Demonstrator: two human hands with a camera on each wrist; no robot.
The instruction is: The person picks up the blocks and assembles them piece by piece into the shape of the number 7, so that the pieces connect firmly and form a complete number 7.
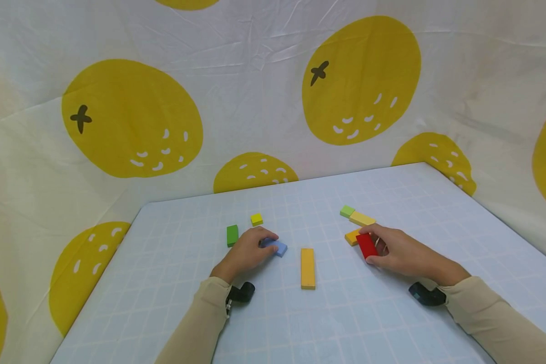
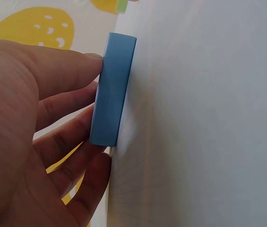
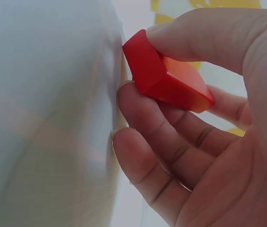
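Observation:
In the head view my left hand (image 1: pixel 250 250) curls over a blue block (image 1: pixel 279 247) low at the table. The left wrist view has the thumb against one side of that blue block (image 2: pixel 113 90), with fingers behind it. My right hand (image 1: pixel 393 251) pinches a red block (image 1: pixel 367 245) between thumb and fingers. Seen from the right wrist, the red block (image 3: pixel 168 78) is tilted, the thumb on its upper edge and fingertips below. An orange block (image 1: pixel 352 237) sits just behind the red one and is partly hidden by it.
A long orange-yellow block (image 1: pixel 307 269) lies between the hands. Beyond the left hand are a green block (image 1: pixel 232 235) and a small yellow block (image 1: pixel 257 219). A light green block (image 1: pixel 347 211) touches a pale yellow block (image 1: pixel 362 218) at the right. A patterned cloth (image 1: pixel 255 101) hangs behind the table.

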